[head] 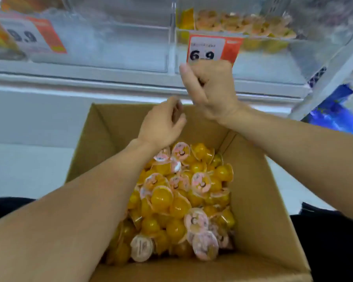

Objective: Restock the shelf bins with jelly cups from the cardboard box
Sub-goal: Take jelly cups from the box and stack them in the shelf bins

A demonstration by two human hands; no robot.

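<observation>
An open cardboard box (259, 200) lies below me, holding several yellow jelly cups (183, 200) with pink-and-white lids. My left hand (161, 123) hovers over the box's far edge, its fingers loosely curled and holding nothing I can see. My right hand (210, 88) is raised higher, curled into a fist with the thumb up, in front of the 6.9 price tag (210, 48). No cup shows in that fist. Behind the tag a clear shelf bin (263, 64) holds several jelly cups (243, 25) at its back.
A second clear bin (110, 37) sits to the left of it, beside a 9.9 price tag (29, 35). The white shelf edge (90, 78) runs across below the bins. Blue packets (334, 115) sit at the right past a metal upright.
</observation>
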